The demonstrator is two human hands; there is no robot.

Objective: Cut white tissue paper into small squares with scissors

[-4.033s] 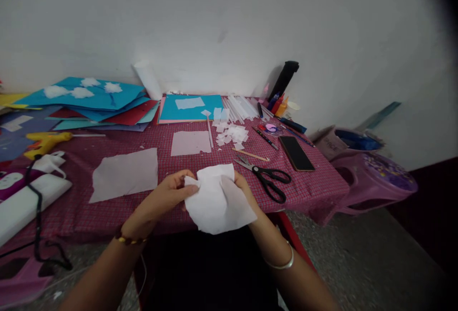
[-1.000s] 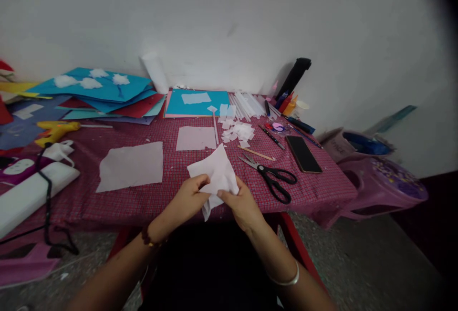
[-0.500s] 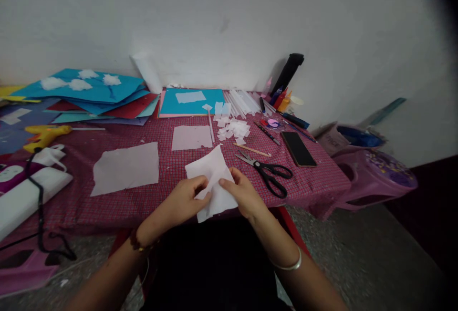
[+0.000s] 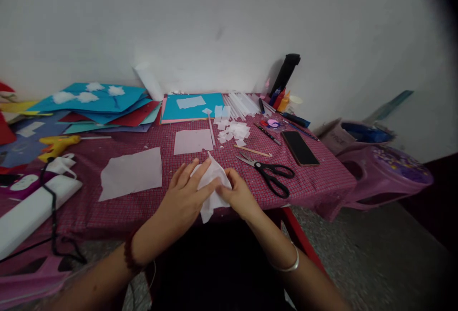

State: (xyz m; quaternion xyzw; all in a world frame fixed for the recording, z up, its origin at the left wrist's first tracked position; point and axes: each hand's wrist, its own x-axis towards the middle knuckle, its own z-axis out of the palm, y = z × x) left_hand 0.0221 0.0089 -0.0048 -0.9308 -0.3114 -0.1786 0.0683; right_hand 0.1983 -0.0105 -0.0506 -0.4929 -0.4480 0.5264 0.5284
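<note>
Head view, right hand: the edge of a thin white paper sheet point(image 4: 211, 204) appears to be pinched between the thumb and curled forefinger of the right hand point(image 4: 242, 197).
Left hand: the far side of the sheet is covered by the nearly straight, slightly parted fingers of the left hand point(image 4: 186, 197), its thumb directed toward the right fingertips; whether anything is pinched beneath cannot be told.
White paper sheet: it is held between both hands at the table's near edge; contact with the checked tablecloth point(image 4: 307, 184) cannot be made out.
Long axis: roughly away from the body, one corner pointed toward the wall, another down toward the lap; the full outline is hidden.
Folding: the step in hand is judged to be folding or gathering the sheet; for the next move, a light, even pinch seems called for, lest it be torn.
Scissors: the black-handled scissors point(image 4: 262, 169) are laid to the right, blades slightly parted and pointed away leftward.
Larger sheet: a torn-edged white sheet point(image 4: 132, 175) is spread on the left.
Paper scraps: small cut squares point(image 4: 234, 131) are heaped beyond the scissors.
</note>
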